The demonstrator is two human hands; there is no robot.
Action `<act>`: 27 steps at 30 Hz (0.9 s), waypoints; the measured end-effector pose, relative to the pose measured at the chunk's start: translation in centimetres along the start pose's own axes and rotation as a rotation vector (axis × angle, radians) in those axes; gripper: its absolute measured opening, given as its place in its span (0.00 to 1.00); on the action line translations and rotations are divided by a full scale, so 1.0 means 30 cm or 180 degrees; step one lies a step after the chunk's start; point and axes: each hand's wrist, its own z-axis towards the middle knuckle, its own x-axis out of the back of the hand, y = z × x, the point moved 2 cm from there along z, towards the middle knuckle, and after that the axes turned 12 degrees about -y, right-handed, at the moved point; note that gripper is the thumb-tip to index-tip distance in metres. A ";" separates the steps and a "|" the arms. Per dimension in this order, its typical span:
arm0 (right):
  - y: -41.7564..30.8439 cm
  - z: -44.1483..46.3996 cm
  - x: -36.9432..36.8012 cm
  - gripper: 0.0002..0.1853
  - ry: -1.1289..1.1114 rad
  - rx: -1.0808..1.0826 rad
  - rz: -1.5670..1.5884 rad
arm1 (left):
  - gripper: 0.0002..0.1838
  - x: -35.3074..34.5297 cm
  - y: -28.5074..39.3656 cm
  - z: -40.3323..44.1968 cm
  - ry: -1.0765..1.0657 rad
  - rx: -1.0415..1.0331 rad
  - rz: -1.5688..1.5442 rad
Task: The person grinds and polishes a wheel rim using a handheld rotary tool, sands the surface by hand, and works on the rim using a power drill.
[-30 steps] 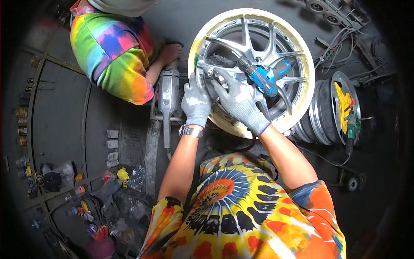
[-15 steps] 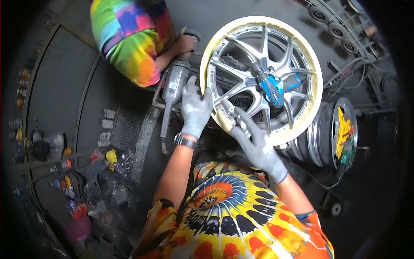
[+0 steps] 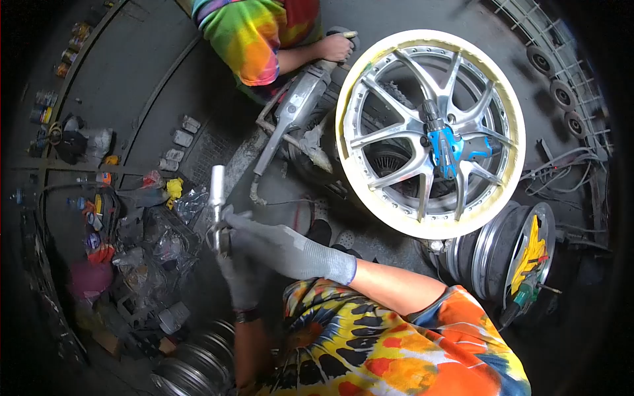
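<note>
Both my gloved hands meet low on the left, around a shiny metal tool with a cylindrical, socket-like end (image 3: 217,186) pointing up. My right hand (image 3: 290,249) reaches across my body, its fingers closed at the tool's lower part. Below and partly behind it is my left hand (image 3: 243,274), blurred, with a watch at the wrist; it appears closed around the tool's lower end. A silver multi-spoke wheel rim (image 3: 396,181) with a cream-coloured lip stands to the right, apart from both hands. On its spokes lies a blue and black cordless power tool (image 3: 446,142).
Across from me, a co-worker's hand (image 3: 335,47) grips a grey angle grinder (image 3: 300,99). More rims (image 3: 492,254) stand at right with a yellow glove (image 3: 528,257) and a green power tool (image 3: 525,294). Bottles and plastic scraps (image 3: 168,244) clutter the left floor.
My hands have left the rim and moved down-left with the metal tool, coming together. The view has shifted, so the rim sits further right. The co-worker remains at the grinder.
</note>
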 end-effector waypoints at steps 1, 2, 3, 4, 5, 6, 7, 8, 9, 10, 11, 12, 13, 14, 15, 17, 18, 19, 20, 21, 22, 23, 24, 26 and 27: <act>-0.084 -0.017 0.015 0.29 -0.0015 -0.0005 -0.0195 | 0.25 0.037 0.046 0.011 0.0058 0.0001 -0.0009; -0.141 -0.038 0.023 0.29 -0.0057 -0.0008 -0.0369 | 0.23 0.090 0.086 0.010 -0.0178 0.0366 0.0609; -0.138 -0.068 0.029 0.29 -0.0145 -0.0005 -0.0358 | 0.21 0.152 0.107 0.017 -0.0414 0.0725 0.1217; -0.134 -0.107 0.049 0.29 -0.0171 -0.0070 -0.0739 | 0.17 0.217 0.102 0.047 -0.0592 0.0744 0.2483; -0.129 -0.148 0.074 0.28 -0.0175 -0.0130 -0.1120 | 0.17 0.280 0.063 0.093 -0.0527 0.0731 0.2474; -0.115 -0.194 0.103 0.28 -0.0141 -0.0599 -0.0884 | 0.17 0.338 0.006 0.150 -0.0545 0.0458 0.2745; -0.097 -0.247 0.127 0.29 -0.0086 -0.1078 -0.0643 | 0.16 0.372 -0.041 0.202 -0.0584 0.0186 0.3012; -0.066 -0.306 0.142 0.28 0.0129 -0.1262 -0.0732 | 0.16 0.381 -0.067 0.254 -0.0589 0.0183 0.3008; -0.040 -0.350 0.161 0.28 0.0370 -0.1445 -0.0829 | 0.18 0.371 -0.093 0.318 -0.0689 0.0267 0.3144; -0.073 -0.366 0.180 0.30 0.0460 -0.1978 -0.0731 | 0.19 0.360 -0.127 0.384 -0.0800 0.0358 0.3271; -0.109 -0.383 0.193 0.32 0.0561 -0.2522 -0.0618 | 0.19 0.351 -0.183 0.453 -0.0849 0.0347 0.3243; -0.099 -0.414 0.198 0.31 0.0762 -0.2595 -0.0907 | 0.21 0.328 -0.235 0.521 -0.0838 0.0078 0.3010; -0.083 -0.442 0.201 0.30 0.1029 -0.2493 -0.0738 | 0.23 0.310 -0.281 0.578 -0.0822 -0.0179 0.2764; -0.099 -0.449 0.201 0.27 0.1184 -0.2647 -0.0757 | 0.23 0.282 -0.293 0.631 -0.0873 -0.0183 0.2718; -0.114 -0.451 0.207 0.24 0.1345 -0.2787 -0.0783 | 0.24 0.252 -0.306 0.690 -0.1030 0.0260 0.2657; -0.125 -0.468 0.205 0.24 0.1646 -0.2740 -0.0747 | 0.26 0.205 -0.354 0.781 -0.1282 0.0688 0.2562; -0.131 -0.480 0.199 0.23 0.1875 -0.2657 -0.0690 | 0.25 0.189 -0.393 0.815 -0.1228 0.0378 0.2206; -0.130 -0.485 0.192 0.23 0.1947 -0.2679 -0.0674 | 0.25 0.181 -0.426 0.853 -0.1163 0.0071 0.1857; -0.126 -0.492 0.179 0.23 0.2207 -0.2647 -0.0514 | 0.25 0.170 -0.457 0.889 -0.1287 0.0294 0.1582; -0.120 -0.505 0.164 0.24 0.2468 -0.2611 -0.0353 | 0.25 0.160 -0.499 0.924 -0.1371 0.0299 0.1578; -0.096 -0.527 0.145 0.23 0.2594 -0.2503 -0.0264 | 0.24 0.142 -0.524 0.960 -0.1300 -0.0547 0.2010; -0.097 -0.532 0.132 0.23 0.2669 -0.2527 -0.0246 | 0.23 0.115 -0.526 0.974 -0.1197 -0.1403 0.2395; -0.100 -0.534 0.122 0.23 0.2652 -0.2563 -0.0241 | 0.23 0.095 -0.542 0.981 -0.1266 -0.1412 0.2362; -0.128 -0.515 0.107 0.23 0.2616 -0.2766 -0.0056 | 0.20 0.066 -0.562 0.990 -0.1159 -0.1080 0.2212; -0.130 -0.514 0.101 0.23 0.2712 -0.2765 -0.0037 | 0.20 0.046 -0.563 0.992 -0.1248 -0.1109 0.2184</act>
